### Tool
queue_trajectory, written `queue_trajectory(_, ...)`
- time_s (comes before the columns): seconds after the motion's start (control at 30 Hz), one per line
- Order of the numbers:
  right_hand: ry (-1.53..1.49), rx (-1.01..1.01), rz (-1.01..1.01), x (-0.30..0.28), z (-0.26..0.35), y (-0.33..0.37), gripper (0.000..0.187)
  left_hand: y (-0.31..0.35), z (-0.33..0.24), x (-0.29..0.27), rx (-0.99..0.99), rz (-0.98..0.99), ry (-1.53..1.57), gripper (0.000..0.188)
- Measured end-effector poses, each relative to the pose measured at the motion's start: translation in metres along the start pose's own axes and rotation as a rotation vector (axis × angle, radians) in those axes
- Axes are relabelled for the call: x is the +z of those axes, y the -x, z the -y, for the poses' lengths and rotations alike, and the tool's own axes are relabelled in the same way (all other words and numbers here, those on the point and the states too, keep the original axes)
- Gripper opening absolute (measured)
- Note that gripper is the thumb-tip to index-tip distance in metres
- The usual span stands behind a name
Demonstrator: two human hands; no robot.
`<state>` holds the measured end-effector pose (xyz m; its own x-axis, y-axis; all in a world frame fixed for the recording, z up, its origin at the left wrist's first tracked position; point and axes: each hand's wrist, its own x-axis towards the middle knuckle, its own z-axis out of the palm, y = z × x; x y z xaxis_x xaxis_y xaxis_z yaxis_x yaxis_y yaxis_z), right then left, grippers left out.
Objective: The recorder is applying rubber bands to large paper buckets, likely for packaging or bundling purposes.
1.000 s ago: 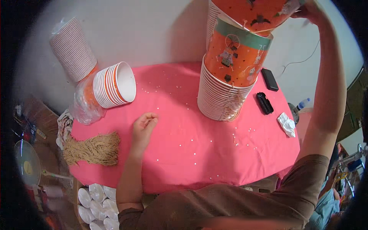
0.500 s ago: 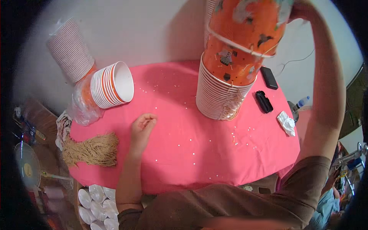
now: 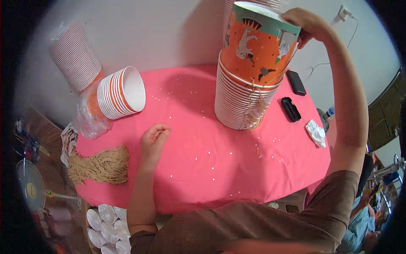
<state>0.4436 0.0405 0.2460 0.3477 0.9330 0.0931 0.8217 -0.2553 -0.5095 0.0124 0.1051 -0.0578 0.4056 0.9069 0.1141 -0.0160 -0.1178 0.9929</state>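
At the near left, a tuft of tan straw-like fibre (image 3: 99, 166) is seen on the pink cloth-covered tabletop (image 3: 203, 169), and the left hand (image 3: 153, 139) is rested palm-down beside it with its fingers loosely curled around nothing. Farther right, a tall stack of ribbed paper bowls (image 3: 241, 103) is topped by an orange, animal-printed paper tub (image 3: 258, 46), which is gripped at its upper rim by the fingers of the right hand (image 3: 306, 23). Compared with a second ago, the tub has been lowered and seated on the stack.
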Motion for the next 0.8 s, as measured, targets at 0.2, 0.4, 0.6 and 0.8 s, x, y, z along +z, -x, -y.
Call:
queue_trajectory(0.2,0.03,-0.034,0.013,0.008,0.005,0.014,0.033,-0.002,0.005,-0.005,-0.001,0.001,0.012,0.015)
queue_trajectory(0.4,0.387,-0.81,-0.959,0.03,0.015,0.017,0.025,-0.003,0.0,-0.022,0.044,-0.072,0.001,0.015)
queue_trajectory(0.6,0.241,-1.324,-0.48,0.2,0.101,0.07,0.038,-0.011,-0.014,-0.047,0.087,-0.354,0.038,0.023)
queue_trajectory(0.8,-0.362,-0.941,-0.042,0.401,0.166,0.027,0.043,-0.032,0.03,-0.107,0.317,-0.637,0.012,0.043)
